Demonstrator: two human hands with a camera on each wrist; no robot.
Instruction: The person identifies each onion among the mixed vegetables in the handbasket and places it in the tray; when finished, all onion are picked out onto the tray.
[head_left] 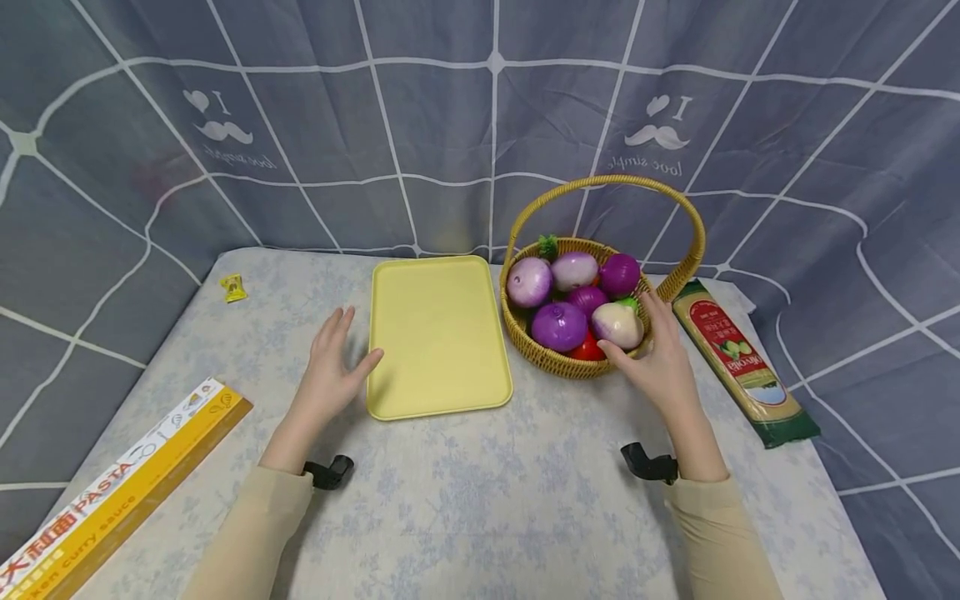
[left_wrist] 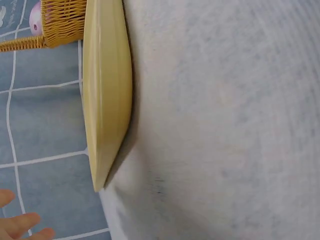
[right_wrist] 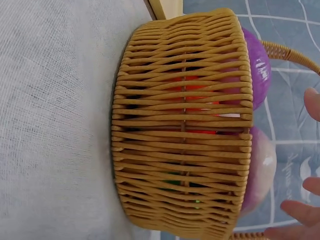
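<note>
My left hand (head_left: 330,375) hovers beside the left edge of a yellow tray (head_left: 438,333), fingers spread and holding nothing. The tray lies flat on the table; its side wall (left_wrist: 110,85) shows in the left wrist view. My right hand (head_left: 663,362) is at the right front of a wicker basket (head_left: 551,358) with a tall handle, thumb and fingers apart. Nearest to it is a white-and-purple turnip (head_left: 618,323). In the right wrist view the fingertips (right_wrist: 299,210) stand off from the vegetables. Several purple onions (head_left: 558,327) and a red item (head_left: 587,347) also fill the basket.
A green-ended pasta packet (head_left: 738,358) lies right of the basket. A long yellow-and-white pasta box (head_left: 127,483) lies at the left front. A small yellow wrapped candy (head_left: 233,287) sits at the back left. A blue-grey checked curtain (head_left: 435,125) hangs behind the table.
</note>
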